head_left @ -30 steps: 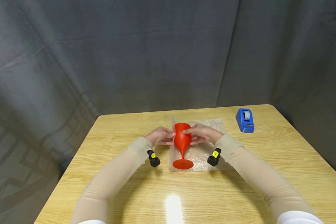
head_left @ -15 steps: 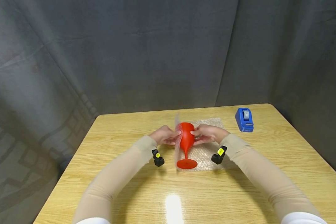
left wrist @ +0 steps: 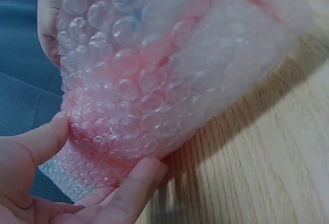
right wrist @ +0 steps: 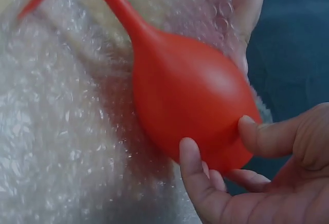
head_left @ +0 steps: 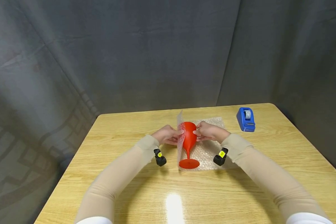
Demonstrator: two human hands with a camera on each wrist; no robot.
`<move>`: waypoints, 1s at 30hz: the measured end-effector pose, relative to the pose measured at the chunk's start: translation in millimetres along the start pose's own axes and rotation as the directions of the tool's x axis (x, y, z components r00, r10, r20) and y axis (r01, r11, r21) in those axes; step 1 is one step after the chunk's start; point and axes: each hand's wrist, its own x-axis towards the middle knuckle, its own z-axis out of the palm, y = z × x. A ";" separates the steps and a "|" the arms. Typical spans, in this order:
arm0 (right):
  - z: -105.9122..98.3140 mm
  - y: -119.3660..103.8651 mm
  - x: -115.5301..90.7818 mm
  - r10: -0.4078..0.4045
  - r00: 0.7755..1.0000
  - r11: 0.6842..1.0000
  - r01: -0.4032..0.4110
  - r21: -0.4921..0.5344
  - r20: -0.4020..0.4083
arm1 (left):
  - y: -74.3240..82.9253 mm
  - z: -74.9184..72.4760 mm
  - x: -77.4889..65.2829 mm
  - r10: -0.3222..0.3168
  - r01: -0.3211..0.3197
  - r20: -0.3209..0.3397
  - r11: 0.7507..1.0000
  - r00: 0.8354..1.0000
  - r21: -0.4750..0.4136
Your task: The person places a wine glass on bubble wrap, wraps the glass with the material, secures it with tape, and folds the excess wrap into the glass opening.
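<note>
A red wine glass lies on a sheet of bubble wrap, its base toward the person. My left hand pinches the sheet's left part, which stands folded up against the bowl; in the left wrist view the bubble wrap covers the red bowl between thumb and fingers. On the other side my right hand holds the bowl near its rim, and the right wrist view has thumb and fingertips on the bare red wine glass. The sheet's right part lies flat beneath the right hand.
A blue tape dispenser with a roll of clear tape stands at the back right of the wooden table. Grey curtains hang behind the table and at its sides.
Both hands have moved a little to the right along with the wine glass, which has rolled or slid that way. The left flap of bubble wrap now rises over the bowl's left side.
</note>
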 end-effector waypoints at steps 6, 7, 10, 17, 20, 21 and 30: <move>4.7 -10.2 -2.5 0.021 1.000 0.997 -0.022 -0.073 -0.018 | 2.0 0.1 -0.4 -0.008 0.008 0.003 1.000 1.000 -0.011; 5.4 -11.7 -2.7 0.028 0.999 0.996 -0.030 -0.080 -0.022 | 2.6 0.2 -0.6 -0.007 0.007 0.004 1.000 1.000 -0.011; 7.7 -14.5 -3.2 0.042 0.999 0.993 -0.045 -0.111 -0.030 | 4.4 0.4 -1.5 -0.011 0.011 0.005 1.000 1.000 -0.007; 12.4 -15.9 -5.0 0.024 0.999 0.983 -0.029 -0.183 -0.028 | 5.8 1.2 0.4 -0.028 0.028 -0.001 1.000 1.000 -0.003; 13.7 -15.0 -3.9 0.010 0.999 0.982 -0.017 -0.190 -0.041 | 5.6 1.6 1.4 -0.024 0.024 0.000 1.000 1.000 -0.002; 14.1 -14.9 -3.6 0.008 0.999 0.980 -0.018 -0.197 -0.049 | 5.7 1.7 1.6 -0.022 0.022 0.004 1.000 1.000 -0.003; 15.0 -12.6 -3.1 0.008 0.997 0.976 -0.023 -0.215 -0.073 | -1.7 -5.9 7.5 -0.010 0.021 0.085 0.992 0.996 -0.127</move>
